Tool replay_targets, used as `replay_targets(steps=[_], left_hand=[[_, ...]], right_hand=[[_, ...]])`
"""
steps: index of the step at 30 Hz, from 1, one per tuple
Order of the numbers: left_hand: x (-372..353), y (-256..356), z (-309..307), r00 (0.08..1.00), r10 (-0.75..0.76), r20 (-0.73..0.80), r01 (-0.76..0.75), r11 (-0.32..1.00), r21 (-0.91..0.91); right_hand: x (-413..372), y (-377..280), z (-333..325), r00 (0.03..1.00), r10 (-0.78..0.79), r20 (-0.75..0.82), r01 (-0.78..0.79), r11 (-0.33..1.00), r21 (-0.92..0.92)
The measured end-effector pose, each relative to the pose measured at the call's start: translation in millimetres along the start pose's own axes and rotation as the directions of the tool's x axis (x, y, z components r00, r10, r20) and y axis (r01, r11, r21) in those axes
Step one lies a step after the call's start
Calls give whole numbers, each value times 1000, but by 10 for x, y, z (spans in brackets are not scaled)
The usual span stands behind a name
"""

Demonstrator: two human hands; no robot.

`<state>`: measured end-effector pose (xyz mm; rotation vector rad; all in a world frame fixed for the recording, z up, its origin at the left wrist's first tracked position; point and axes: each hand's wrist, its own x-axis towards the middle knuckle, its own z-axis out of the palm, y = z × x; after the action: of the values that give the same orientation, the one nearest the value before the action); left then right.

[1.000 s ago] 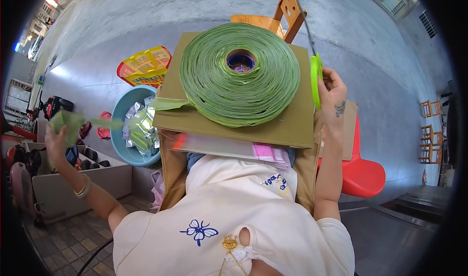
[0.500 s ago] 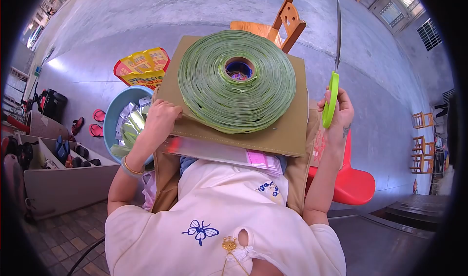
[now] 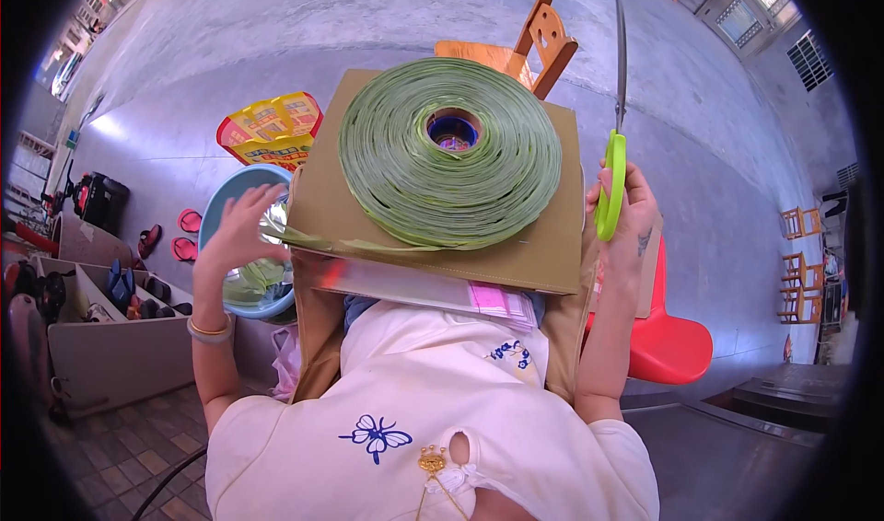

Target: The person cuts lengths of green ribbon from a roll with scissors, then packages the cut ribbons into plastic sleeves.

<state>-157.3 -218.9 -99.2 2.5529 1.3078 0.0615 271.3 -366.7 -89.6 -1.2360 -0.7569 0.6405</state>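
Note:
A large roll of flat green strip [image 3: 387, 162] lies on a tan board [image 3: 543, 263] over my lap, its round core showing in the middle. The strip's loose end [image 3: 299, 238] runs left past the board's edge. My left hand [image 3: 241, 231] is spread beside that end, above a blue basin [image 3: 210, 217], with the strip's tip between thumb and fingers but not gripped. Out at the board's right side, my right hand [image 3: 635, 206] is closed on scissors with bright green handles [image 3: 609, 190], long blades pointing up and away.
Silvery and green pieces [image 3: 253, 286] lie in the basin. Behind it stands a yellow and red bag [image 3: 276, 121]. A wooden chair [image 3: 543, 42] is beyond the board, a red chair [image 3: 677, 346] at right. Shoes fill a rack [image 3: 120, 355] at left.
My left hand has moved left from the board's edge to above the basin and spread its fingers. The strip's loose end now shows. The scissors have shifted slightly left with my right hand.

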Motion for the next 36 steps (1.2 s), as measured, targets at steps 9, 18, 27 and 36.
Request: replay_targets(steps=[9,18,27,36], left_hand=[[208,1303,628,894,448,-10,-446,889,-99],[775,1559,-292,994,68,90,60,361,-931],[860,1328,58,989,-146,8,26,122,-992],[605,1549,175,985,-160,65,110,294,-949]], right_hand=[[-168,-125,195,999,-26,27,19,970,244],[-473,-161,63,636,194,747,-365,928,70],[-801,230,-213,302,471,829,-556,793,-248],[-732,295,67,408,474,781,-491,835,-250]])
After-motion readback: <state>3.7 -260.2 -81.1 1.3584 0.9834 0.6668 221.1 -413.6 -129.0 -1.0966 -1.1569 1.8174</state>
